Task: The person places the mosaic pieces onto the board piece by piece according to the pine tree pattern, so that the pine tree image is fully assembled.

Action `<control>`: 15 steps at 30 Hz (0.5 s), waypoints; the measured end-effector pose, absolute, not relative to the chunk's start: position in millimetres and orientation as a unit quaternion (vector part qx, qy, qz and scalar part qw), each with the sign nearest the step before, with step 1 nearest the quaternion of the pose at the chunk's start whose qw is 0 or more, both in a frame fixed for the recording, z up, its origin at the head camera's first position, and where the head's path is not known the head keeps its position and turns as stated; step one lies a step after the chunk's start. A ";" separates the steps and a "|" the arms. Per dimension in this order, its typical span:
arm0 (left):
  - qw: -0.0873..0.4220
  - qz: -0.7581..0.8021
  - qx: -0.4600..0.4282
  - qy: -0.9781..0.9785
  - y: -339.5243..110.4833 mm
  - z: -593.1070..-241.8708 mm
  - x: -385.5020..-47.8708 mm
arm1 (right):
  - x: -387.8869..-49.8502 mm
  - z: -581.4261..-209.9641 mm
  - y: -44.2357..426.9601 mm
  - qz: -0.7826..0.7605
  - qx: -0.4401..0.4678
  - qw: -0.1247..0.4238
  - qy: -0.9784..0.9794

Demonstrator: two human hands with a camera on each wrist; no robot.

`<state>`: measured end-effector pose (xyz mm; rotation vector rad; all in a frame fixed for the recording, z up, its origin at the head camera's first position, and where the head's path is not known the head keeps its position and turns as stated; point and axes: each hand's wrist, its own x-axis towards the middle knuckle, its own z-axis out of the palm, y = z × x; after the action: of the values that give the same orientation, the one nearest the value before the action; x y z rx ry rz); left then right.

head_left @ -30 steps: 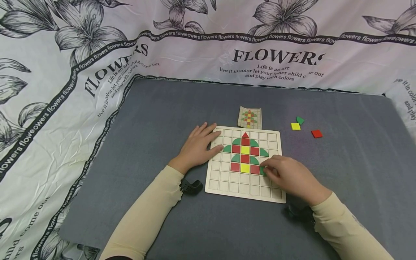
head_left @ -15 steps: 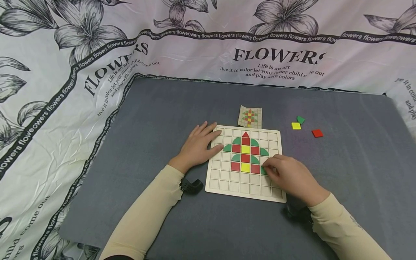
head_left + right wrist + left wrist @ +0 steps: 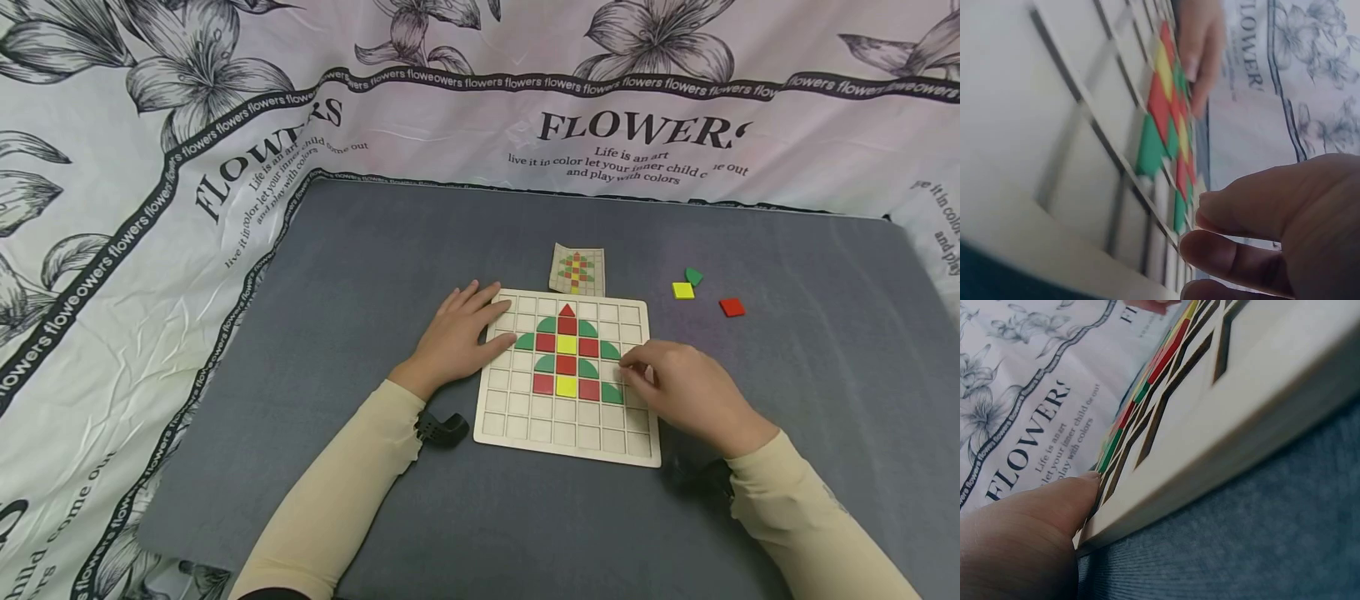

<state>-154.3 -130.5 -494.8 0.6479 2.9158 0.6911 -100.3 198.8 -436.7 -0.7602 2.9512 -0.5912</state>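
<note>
A wooden grid board (image 3: 562, 437) lies on the grey table, several red, yellow and green tiles set in its cells in a tree-like pattern. Fingers spread, my left hand (image 3: 453, 342) rests on the board's upper left edge; the left wrist view shows its thumb (image 3: 1072, 494) against the rim. Over the right edge hovers my right hand (image 3: 693, 392), fingers loosely bent. Between its thumb and forefinger I see nothing in the right wrist view. Just left of and below it, a green quarter-round tile (image 3: 612, 393) sits in a cell beside a red square tile (image 3: 589, 390).
Behind the board lies a small pattern card (image 3: 577, 268) showing a similar figure. Loose tiles lie at the back right: a yellow square (image 3: 683, 291), a green piece (image 3: 693, 277) and a red square (image 3: 732, 307). A flower-printed cloth (image 3: 450, 125) borders the table.
My right hand has let go of the green quarter-round tile, which now shows fully in its cell, and has moved up and to the right. The left hand has not moved.
</note>
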 end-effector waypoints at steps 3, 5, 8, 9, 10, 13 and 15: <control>0.041 0.224 0.211 0.951 -130.4 -495.6 -153.8 | -108.7 -432.2 205.1 -0.194 -0.228 0.021 0.954; 0.043 0.224 0.210 0.951 -130.5 -495.9 -153.5 | -115.5 -428.8 209.1 -0.202 -0.215 0.025 0.955; 0.044 0.225 0.210 0.951 -130.7 -495.9 -153.4 | -126.8 -422.6 215.1 -0.226 -0.190 0.037 0.955; 0.043 0.224 0.210 0.951 -130.7 -495.8 -153.6 | -130.6 -420.5 217.3 -0.233 -0.182 0.039 0.955; 0.042 0.224 0.210 0.951 -130.8 -495.7 -153.8 | -134.4 -418.9 219.6 -0.237 -0.175 0.039 0.955; 0.040 0.224 0.210 0.951 -130.5 -494.4 -153.7 | -144.6 -415.5 226.7 -0.247 -0.159 0.038 0.955; 0.041 0.223 0.210 0.951 -130.0 -493.9 -153.7 | -150.8 -415.1 231.8 -0.247 -0.151 0.031 0.957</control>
<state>-153.7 -130.0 -493.9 0.6424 2.9130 0.6822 -150.8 231.8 -415.1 -0.4656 2.9475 -0.7602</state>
